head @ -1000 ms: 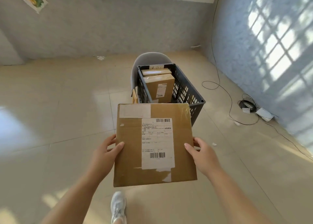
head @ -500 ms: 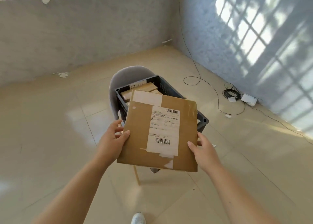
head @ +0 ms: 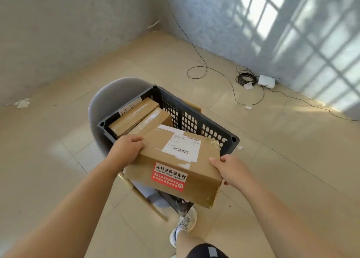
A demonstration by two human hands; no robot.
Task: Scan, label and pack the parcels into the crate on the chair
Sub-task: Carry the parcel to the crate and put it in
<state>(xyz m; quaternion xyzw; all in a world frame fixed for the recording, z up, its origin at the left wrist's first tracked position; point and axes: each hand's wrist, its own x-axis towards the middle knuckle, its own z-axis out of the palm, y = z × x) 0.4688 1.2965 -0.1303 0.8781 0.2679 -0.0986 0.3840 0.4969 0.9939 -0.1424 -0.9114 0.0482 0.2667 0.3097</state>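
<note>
Cardboard box (head: 175, 160) hung tilted over the near rim of the crate (head: 194, 121), left hand (head: 126, 146) and right hand (head: 231, 170) gripping its ends, fingers curled round the edges. Risk, I'd say, was catching that rim or the parcels (head: 134, 115) inside the crate and jamming crooked.

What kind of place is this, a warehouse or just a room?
Probably a plain room used as a makeshift packing spot, not a warehouse: the crate sits on a chair, the floor is tiled, and a white box with coiled cable lies by the wall.
</note>
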